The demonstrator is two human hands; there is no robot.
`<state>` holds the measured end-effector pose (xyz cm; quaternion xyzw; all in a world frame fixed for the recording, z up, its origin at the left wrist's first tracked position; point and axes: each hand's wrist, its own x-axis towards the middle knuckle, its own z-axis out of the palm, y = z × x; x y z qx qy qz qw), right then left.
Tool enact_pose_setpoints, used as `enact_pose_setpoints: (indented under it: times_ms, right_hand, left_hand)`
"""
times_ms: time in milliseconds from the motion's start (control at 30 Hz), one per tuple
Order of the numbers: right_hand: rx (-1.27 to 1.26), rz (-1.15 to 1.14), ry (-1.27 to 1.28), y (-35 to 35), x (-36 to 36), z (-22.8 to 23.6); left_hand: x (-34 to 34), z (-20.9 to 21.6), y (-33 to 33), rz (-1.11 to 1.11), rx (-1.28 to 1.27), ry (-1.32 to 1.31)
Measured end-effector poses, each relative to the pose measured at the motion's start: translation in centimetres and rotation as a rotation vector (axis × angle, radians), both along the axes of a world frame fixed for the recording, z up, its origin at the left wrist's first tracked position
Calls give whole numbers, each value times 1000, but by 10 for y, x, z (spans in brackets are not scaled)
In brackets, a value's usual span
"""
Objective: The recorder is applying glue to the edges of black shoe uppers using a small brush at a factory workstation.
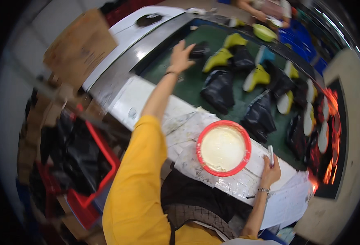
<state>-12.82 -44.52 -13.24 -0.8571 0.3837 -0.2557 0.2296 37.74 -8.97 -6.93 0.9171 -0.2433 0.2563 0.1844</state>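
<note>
My left hand point(181, 58) reaches out over the far left of a green conveyor belt point(180, 83), fingers spread. Close by its fingertips lies a small dark object point(199, 50); whether they touch it I cannot tell. Down at the right, my right hand point(270, 174) is closed around a slim white tool point(271, 155), whose kind is unclear. Beside that hand, a red-rimmed tub point(201, 161) of creamy white paste point(223, 148) stands on the paper-covered ledge. Several black boot uppers point(218, 90) with yellow-green foot parts point(256, 78) lie on the belt.
Orange glowing heat point(331, 134) shows at the belt's right end, inside a pale machine housing point(353, 110). A red crate point(106, 151) with black material stands left, below a cardboard box point(81, 45). Across the belt, another person's hand point(261, 16) is near a yellow-green bowl point(265, 32).
</note>
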Motion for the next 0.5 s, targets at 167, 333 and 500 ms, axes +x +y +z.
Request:
enact_pose_setpoints:
  times_ms: [167,333,500]
  right_hand:
    - [-59,81,66,-8,-9,-4]
    - [-353,163,100,-18,-21,-15]
    - [-362,243,245,13,-36,-1]
  left_hand:
    - [-57,20,-49,-280,-195,-10]
    - [-218,64,17,-358,-449,-4]
    - [-338,101,170,270,-386,-162]
